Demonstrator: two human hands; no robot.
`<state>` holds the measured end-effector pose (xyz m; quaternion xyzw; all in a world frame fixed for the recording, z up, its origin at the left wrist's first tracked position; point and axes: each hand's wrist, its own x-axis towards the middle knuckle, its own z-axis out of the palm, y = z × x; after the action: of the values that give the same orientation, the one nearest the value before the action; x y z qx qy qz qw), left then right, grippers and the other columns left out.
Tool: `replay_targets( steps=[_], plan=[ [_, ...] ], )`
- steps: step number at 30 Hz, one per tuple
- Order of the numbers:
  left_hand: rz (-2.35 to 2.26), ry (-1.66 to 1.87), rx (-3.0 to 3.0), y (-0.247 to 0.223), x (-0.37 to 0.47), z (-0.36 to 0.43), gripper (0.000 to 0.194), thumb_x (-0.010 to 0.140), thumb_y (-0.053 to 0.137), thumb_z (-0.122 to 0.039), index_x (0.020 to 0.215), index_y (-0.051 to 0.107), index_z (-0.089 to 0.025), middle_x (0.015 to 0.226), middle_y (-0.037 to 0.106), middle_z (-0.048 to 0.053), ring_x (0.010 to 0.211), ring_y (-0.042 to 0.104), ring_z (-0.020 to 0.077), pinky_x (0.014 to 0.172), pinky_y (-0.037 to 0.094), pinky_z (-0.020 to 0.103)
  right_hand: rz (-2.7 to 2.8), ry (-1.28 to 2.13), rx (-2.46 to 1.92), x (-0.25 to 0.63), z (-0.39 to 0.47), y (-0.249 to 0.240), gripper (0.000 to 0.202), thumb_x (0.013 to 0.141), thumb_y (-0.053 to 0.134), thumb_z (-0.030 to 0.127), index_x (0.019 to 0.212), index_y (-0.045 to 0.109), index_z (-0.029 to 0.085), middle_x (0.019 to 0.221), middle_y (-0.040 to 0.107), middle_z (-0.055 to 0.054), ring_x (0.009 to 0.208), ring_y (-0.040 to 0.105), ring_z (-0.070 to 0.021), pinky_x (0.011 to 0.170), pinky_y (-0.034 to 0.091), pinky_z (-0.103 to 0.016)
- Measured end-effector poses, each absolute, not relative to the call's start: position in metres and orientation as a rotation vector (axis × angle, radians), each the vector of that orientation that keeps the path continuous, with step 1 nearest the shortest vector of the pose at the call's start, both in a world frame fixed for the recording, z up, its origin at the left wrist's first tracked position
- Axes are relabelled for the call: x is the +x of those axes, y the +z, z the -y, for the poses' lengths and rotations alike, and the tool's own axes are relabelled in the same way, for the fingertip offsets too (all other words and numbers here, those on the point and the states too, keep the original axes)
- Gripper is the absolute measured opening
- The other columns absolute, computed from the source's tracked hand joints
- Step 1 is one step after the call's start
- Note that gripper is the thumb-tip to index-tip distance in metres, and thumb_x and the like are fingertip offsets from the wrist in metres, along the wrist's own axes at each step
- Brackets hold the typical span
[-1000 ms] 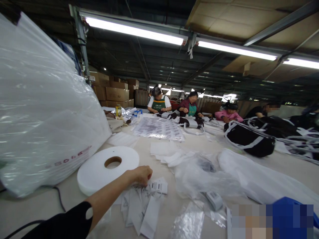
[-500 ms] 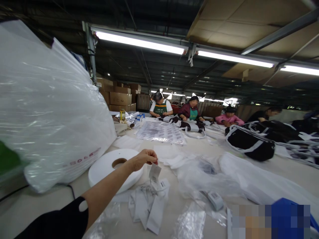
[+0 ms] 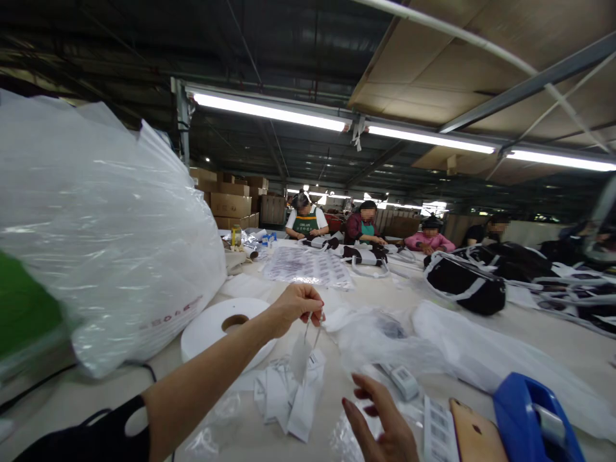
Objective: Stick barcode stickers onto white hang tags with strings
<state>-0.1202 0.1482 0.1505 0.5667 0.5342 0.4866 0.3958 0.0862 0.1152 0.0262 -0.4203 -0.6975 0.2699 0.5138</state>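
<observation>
My left hand [image 3: 302,304] is pinched around the string of a white hang tag [image 3: 301,358], which dangles over the table. Below it lies a loose pile of white hang tags [image 3: 276,399] with strings. My right hand [image 3: 382,427] is at the bottom, right of the pile, with thumb and fingers apart and nothing in them. Behind my left forearm rests a large white roll of tape [image 3: 205,330]. A small stack of printed labels [image 3: 404,382] lies just beyond my right fingers.
At right are a blue tape dispenser [image 3: 517,410], a gold phone [image 3: 474,430] and a barcode label sheet [image 3: 437,430]. A big plastic bag [image 3: 120,231] bulges at left. Clear plastic bags [image 3: 481,346] and black bags [image 3: 464,282] lie farther right. Several co-workers sit across the table.
My left hand has moved right, and the tag now hangs lower on its string, clear of the fingers. My right hand has come into view at the bottom. The view has shifted slightly.
</observation>
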Motion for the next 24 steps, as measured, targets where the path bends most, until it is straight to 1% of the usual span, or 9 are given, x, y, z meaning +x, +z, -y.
replay_targets(
  steps=[3,5,7,9,12,14,16,20,24],
  plan=[
    [-1.285,1.264,1.423,0.163,-0.103,-0.129,0.015,0.084,0.057,-0.020,0.071,0.055,-0.013,0.057,0.058,-0.005,0.047,0.054,0.0077,0.044,0.040,0.019,1.602,0.749,-0.955,0.065,-0.115,0.048,0.037,0.069,0.062,0.036,0.104,0.063,0.024,0.102,0.067,-0.006,0.095,0.061,-0.0247,0.085,0.048,-0.037],
    [-1.234,1.278,1.408,0.170,-0.094,-0.118,0.013,0.077,0.057,-0.012,0.065,0.053,-0.014,0.051,0.059,-0.005,0.044,0.055,0.0077,0.042,0.033,0.018,1.629,0.849,-0.916,0.060,-0.110,0.057,0.047,0.064,0.066,0.030,0.110,0.060,0.023,0.113,0.063,-0.007,0.107,0.055,-0.0263,0.094,0.042,-0.041],
    [-1.188,1.283,1.391,0.174,-0.087,-0.108,0.009,0.069,0.057,-0.011,0.062,0.053,-0.014,0.048,0.061,-0.003,0.042,0.055,0.0079,0.041,0.028,0.018,1.671,0.960,-0.855,0.060,-0.105,0.060,0.057,0.059,0.066,0.021,0.115,0.057,0.023,0.121,0.059,-0.007,0.114,0.050,-0.0265,0.098,0.037,-0.043],
    [-1.148,1.275,1.383,0.177,-0.082,-0.101,0.006,0.064,0.058,-0.015,0.061,0.053,-0.014,0.047,0.062,-0.002,0.040,0.054,0.0082,0.041,0.027,0.019,1.682,1.078,-0.804,0.061,-0.100,0.059,0.059,0.056,0.066,0.017,0.114,0.057,0.022,0.114,0.062,-0.006,0.110,0.053,-0.0257,0.096,0.038,-0.042],
    [-1.104,1.262,1.393,0.178,-0.075,-0.093,0.009,0.060,0.061,-0.020,0.060,0.054,-0.014,0.047,0.063,-0.001,0.038,0.051,0.0073,0.040,0.025,0.020,1.603,1.263,-0.740,0.063,-0.095,0.049,0.049,0.056,0.069,0.018,0.104,0.061,0.020,0.087,0.066,-0.002,0.082,0.061,-0.0209,0.079,0.045,-0.035],
    [-1.089,1.260,1.402,0.176,-0.073,-0.089,0.010,0.059,0.061,-0.020,0.060,0.054,-0.014,0.048,0.063,-0.001,0.036,0.048,0.0061,0.039,0.024,0.020,1.506,1.411,-0.677,0.066,-0.091,0.040,0.041,0.057,0.072,0.022,0.097,0.062,0.019,0.076,0.064,0.001,0.068,0.060,-0.0168,0.066,0.046,-0.029],
    [-1.085,1.258,1.405,0.173,-0.072,-0.084,0.010,0.059,0.062,-0.020,0.060,0.054,-0.014,0.048,0.064,-0.001,0.035,0.046,0.0053,0.039,0.023,0.020,1.443,1.516,-0.643,0.072,-0.085,0.034,0.035,0.059,0.073,0.026,0.092,0.063,0.018,0.072,0.064,0.001,0.063,0.058,-0.0152,0.061,0.044,-0.027],
    [-1.074,1.210,1.408,0.164,-0.073,-0.068,0.010,0.061,0.063,-0.019,0.061,0.055,-0.014,0.048,0.065,-0.001,0.036,0.047,0.0057,0.040,0.025,0.020,1.672,1.345,-0.767,0.092,-0.067,0.042,0.018,0.065,0.064,0.020,0.083,0.068,0.019,0.065,0.064,0.002,0.059,0.054,-0.0135,0.058,0.042,-0.025],
    [-0.991,1.112,1.408,0.156,-0.078,-0.044,0.010,0.065,0.065,-0.021,0.064,0.057,-0.014,0.054,0.068,0.001,0.042,0.053,0.0086,0.044,0.031,0.020,1.970,1.043,-0.755,0.115,-0.053,0.065,0.031,0.065,0.049,0.008,0.084,0.069,0.023,0.072,0.066,0.003,0.066,0.059,-0.0142,0.063,0.045,-0.023]
  ],
)
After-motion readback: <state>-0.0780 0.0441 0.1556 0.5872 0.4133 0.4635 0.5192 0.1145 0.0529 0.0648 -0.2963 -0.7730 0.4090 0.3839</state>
